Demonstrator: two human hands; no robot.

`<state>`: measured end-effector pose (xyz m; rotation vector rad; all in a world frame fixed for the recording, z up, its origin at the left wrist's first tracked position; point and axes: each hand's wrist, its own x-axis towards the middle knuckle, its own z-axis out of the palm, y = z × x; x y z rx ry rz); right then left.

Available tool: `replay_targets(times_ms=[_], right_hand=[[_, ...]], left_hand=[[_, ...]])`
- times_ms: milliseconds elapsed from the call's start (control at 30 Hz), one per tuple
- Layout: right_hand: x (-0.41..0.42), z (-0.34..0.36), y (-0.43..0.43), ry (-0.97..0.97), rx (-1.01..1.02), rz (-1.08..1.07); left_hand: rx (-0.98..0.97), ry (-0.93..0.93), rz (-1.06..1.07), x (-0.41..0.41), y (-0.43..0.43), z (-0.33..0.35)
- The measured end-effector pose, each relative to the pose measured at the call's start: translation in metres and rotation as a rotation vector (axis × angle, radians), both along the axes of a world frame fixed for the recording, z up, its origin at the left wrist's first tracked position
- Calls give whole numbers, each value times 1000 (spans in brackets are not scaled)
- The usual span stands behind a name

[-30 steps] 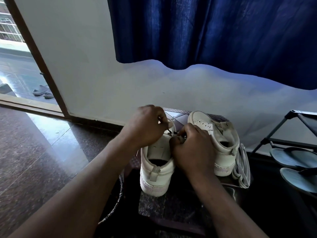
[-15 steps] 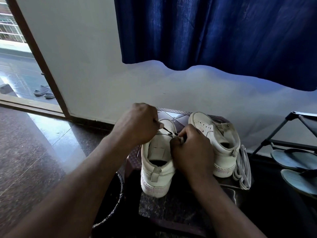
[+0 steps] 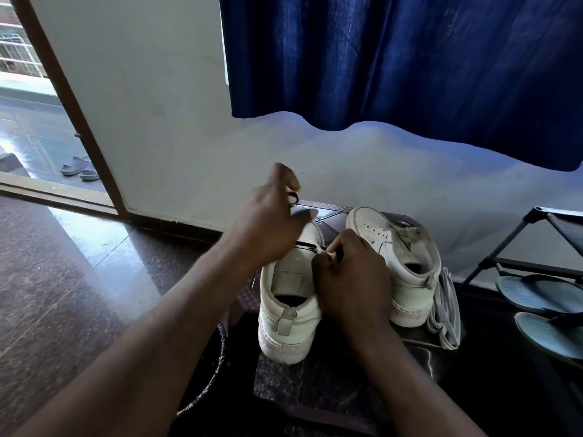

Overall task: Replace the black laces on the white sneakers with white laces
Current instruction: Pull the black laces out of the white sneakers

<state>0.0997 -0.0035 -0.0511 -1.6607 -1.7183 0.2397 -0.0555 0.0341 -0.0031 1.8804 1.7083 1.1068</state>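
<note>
- Currently, two white sneakers stand side by side on a dark patterned stool [image 3: 315, 383], heels toward the camera.
- The near sneaker [image 3: 290, 313] sits on the left. A short stretch of black lace [image 3: 305, 244] crosses its front, just above the tongue.
- The left hand [image 3: 271, 216] is raised over that sneaker's toe and is blurred. Its fingers are curled, and a dark loop of the lace shows pinched at the fingertips.
- The right hand [image 3: 350, 279] rests against the inner side of the same sneaker, with thumb and fingers clenched on the white edge by the eyelets.
- The other sneaker [image 3: 407, 263] stands just to the right, with no lace visible on it and a grubby collar.
- A bundle of white laces [image 3: 444, 313] lies on the stool against that sneaker's outer side.
- A blue curtain [image 3: 410, 58] hangs above against the pale wall.
- A shoe rack [image 3: 520, 234] at the right edge holds grey slippers [image 3: 542, 294].
- An open doorway [image 3: 31, 127] on the left shows another pair of slippers [image 3: 77, 168] outside.
- A dark round bin [image 3: 211, 367] stands below the left forearm.
</note>
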Motion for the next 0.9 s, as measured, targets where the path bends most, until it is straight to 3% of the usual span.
replay_targets(times_ms=[100, 167, 267, 367, 400, 433, 500, 633, 700, 767, 833, 900], right_hand=[[1, -1, 1, 6, 6, 3], [1, 0, 1, 5, 12, 1], [2, -1, 0, 12, 35, 12], [4, -1, 0, 26, 21, 15], [4, -1, 0, 28, 16, 15], [3, -1, 1, 25, 12, 15], [2, -2, 1, 20, 19, 16], [1, -2, 1, 17, 21, 2], [2, -2, 1, 19, 22, 6], [2, -2, 1, 17, 32, 12], [3, -2, 0, 20, 27, 19], [4, -2, 1, 29, 14, 22]], left_hand=[[-35, 597, -91, 8, -4, -11], [-4, 688, -78, 8, -2, -12], [20, 406, -25, 9, 2, -13], [-102, -356, -53, 9, 4, 1], [-143, -482, -31, 7, 4, 6], [-155, -471, -2, 5, 2, 9], [-105, -198, 56, -1, 0, 7], [-162, 567, -45, 6, -10, 2], [-114, 655, -20, 10, -8, -1], [-54, 511, 11, 9, -3, -5], [-49, 250, -10, 10, 2, -8], [-129, -198, -65, 12, 5, -5]])
